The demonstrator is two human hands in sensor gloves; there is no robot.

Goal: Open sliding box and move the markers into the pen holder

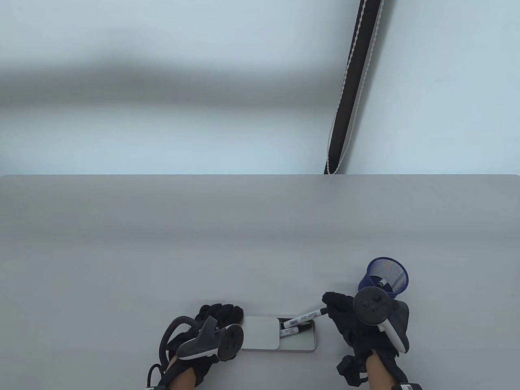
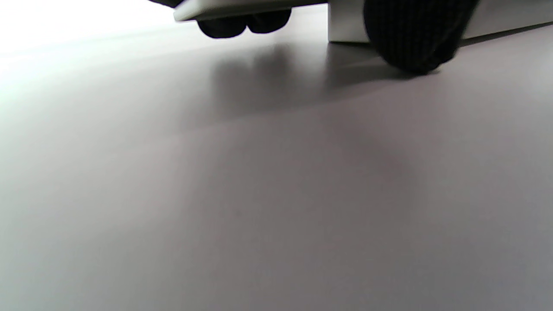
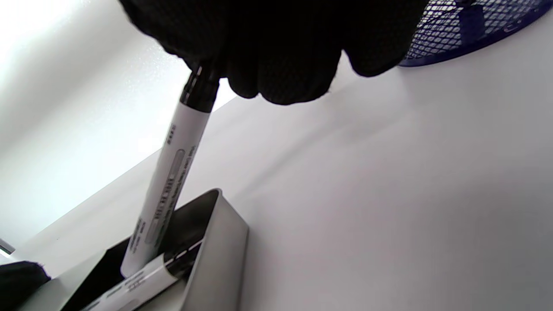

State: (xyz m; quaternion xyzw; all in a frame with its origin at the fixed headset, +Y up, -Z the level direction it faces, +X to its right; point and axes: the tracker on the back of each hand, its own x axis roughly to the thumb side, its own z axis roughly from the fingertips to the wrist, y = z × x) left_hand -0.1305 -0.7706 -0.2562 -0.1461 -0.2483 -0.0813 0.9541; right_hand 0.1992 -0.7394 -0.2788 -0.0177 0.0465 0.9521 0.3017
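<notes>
A flat silver sliding box (image 1: 298,345) lies near the table's front edge, its lid (image 1: 260,333) slid left so the right part is uncovered. My left hand (image 1: 219,315) grips the lid's left end; its fingertips (image 2: 242,23) curl under the lid (image 2: 242,8). My right hand (image 1: 339,306) pinches the black cap end of a white marker (image 1: 302,318), tilted up out of the box (image 3: 216,242). The marker (image 3: 168,190) still has its far end inside. Another marker (image 1: 290,331) lies in the box. A blue mesh pen holder (image 1: 388,276) stands behind my right hand, with one marker (image 1: 381,282) inside.
The grey table (image 1: 203,243) stretches far back to its edge. A dark strap with white cord (image 1: 353,89) hangs behind the table at the upper right. The holder's mesh wall (image 3: 466,26) shows right beside my right hand.
</notes>
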